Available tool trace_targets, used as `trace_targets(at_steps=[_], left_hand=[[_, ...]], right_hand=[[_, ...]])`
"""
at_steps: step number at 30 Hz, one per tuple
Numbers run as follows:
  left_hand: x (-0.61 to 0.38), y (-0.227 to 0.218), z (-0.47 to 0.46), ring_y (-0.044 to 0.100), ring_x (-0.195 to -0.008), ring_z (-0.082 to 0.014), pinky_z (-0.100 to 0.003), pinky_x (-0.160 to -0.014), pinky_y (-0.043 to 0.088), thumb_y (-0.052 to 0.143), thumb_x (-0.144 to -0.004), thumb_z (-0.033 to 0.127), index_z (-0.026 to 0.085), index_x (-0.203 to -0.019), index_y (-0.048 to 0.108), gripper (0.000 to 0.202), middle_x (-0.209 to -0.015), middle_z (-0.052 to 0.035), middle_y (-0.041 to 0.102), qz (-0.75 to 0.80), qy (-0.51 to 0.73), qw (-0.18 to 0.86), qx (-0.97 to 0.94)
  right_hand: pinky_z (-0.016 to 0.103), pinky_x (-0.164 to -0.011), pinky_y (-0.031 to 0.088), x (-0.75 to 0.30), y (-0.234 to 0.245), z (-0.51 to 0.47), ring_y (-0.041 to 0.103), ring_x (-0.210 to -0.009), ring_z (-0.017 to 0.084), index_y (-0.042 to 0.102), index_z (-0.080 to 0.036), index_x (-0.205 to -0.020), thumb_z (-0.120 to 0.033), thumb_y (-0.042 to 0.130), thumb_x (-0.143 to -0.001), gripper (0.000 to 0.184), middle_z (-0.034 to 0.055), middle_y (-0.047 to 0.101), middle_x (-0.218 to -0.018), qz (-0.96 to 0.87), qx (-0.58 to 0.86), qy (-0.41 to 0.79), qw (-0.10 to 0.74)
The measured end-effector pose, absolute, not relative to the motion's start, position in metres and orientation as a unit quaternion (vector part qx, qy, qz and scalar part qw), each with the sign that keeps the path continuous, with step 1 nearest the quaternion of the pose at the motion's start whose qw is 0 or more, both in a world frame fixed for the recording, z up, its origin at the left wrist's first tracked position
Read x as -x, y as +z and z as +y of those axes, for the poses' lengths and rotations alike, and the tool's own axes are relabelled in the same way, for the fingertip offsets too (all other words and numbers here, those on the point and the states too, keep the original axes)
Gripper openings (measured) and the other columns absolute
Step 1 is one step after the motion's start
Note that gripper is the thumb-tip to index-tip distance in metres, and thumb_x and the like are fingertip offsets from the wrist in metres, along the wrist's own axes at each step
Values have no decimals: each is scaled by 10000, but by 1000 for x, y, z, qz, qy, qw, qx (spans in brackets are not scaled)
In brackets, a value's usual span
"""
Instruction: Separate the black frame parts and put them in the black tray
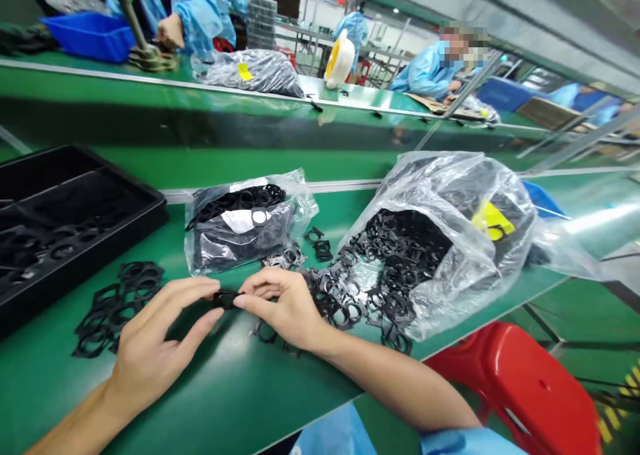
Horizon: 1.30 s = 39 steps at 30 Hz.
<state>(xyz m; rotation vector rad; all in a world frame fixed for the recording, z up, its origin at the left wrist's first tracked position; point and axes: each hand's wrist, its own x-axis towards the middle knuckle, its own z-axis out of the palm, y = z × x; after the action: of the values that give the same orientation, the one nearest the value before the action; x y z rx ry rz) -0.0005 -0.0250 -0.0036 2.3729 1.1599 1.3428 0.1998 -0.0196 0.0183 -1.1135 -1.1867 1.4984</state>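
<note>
Between my two hands, above the green tabletop, is a small black plastic ring part (227, 300). My left hand (163, 335) grips its left end between thumb and fingertips. From the other side, my right hand (283, 303) pinches the right end with thumb and forefinger. Flat black ring parts (117, 302) lie in a loose group left of my left hand. A larger heap of similar black parts (350, 288) spills from a clear plastic bag (465, 262) to the right of my right hand.
A black tray (145, 218) holding black parts stands at the left. Behind my hands lies a smaller clear bag (240, 235) of parts. A red stool (530, 388) is below the table's right edge. Co-workers in blue sit beyond the raised green ledge (240, 152).
</note>
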Motion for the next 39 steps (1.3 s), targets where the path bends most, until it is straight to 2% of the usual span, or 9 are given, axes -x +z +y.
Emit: trace_targets(at_steps=[2,4,10,17,23,30,33,39], left_hand=[[3,-9,-24,722,-880,-162,-278,-834,603,650,-950,241,215,-1032,670,88,-984,-23,735,418,449,128,-779],[5,-14,-25,723,-874,-161,-271,-824,596,660,-941,271,218,-990,667,73,-965,-13,738,441,446,162,-762],[8,-17,-28,701,-927,-137,-241,-902,551,664,-925,223,231,-952,651,31,-985,-4,718,443,457,219,-740],[4,-11,-24,706,-902,-127,-203,-844,571,636,-932,242,241,-935,637,4,-945,9,714,445,460,273,-718],[6,-13,-24,708,-916,-124,-192,-882,549,657,-920,262,236,-918,654,25,-973,5,731,451,446,248,-732],[3,-12,-24,739,-824,-113,-146,-806,585,680,-909,343,230,-894,651,117,-886,22,739,479,460,330,-671],[4,-14,-24,735,-829,-115,-155,-808,587,692,-903,325,235,-938,660,101,-896,21,739,478,469,313,-674],[6,-15,-27,717,-920,-116,-196,-913,550,670,-914,206,234,-954,667,49,-983,10,739,440,466,217,-736]], right_hand=[[234,-627,489,-201,19,-21,578,-637,100,703,-164,-735,-515,880,-671,398,-8,645,-722,-497,448,588,455],[244,-658,507,-201,19,-22,597,-670,113,716,-167,-741,-530,863,-694,394,2,655,-751,-513,447,572,458],[251,-669,525,-201,18,-23,623,-703,130,729,-172,-756,-572,823,-735,411,18,670,-782,-540,445,539,468],[257,-693,547,-203,19,-23,636,-707,131,746,-178,-780,-555,788,-795,380,27,688,-805,-578,433,509,468],[248,-680,548,-203,17,-22,641,-709,130,745,-172,-783,-548,780,-810,379,30,690,-807,-586,433,501,466],[239,-671,536,-203,18,-22,630,-698,122,744,-169,-774,-522,778,-822,358,24,681,-793,-595,424,497,469],[233,-663,529,-202,18,-22,627,-694,117,737,-163,-767,-505,794,-811,350,22,677,-791,-589,423,505,468],[234,-652,524,-202,20,-23,619,-686,117,719,-170,-753,-505,806,-792,348,13,661,-776,-570,434,514,472]])
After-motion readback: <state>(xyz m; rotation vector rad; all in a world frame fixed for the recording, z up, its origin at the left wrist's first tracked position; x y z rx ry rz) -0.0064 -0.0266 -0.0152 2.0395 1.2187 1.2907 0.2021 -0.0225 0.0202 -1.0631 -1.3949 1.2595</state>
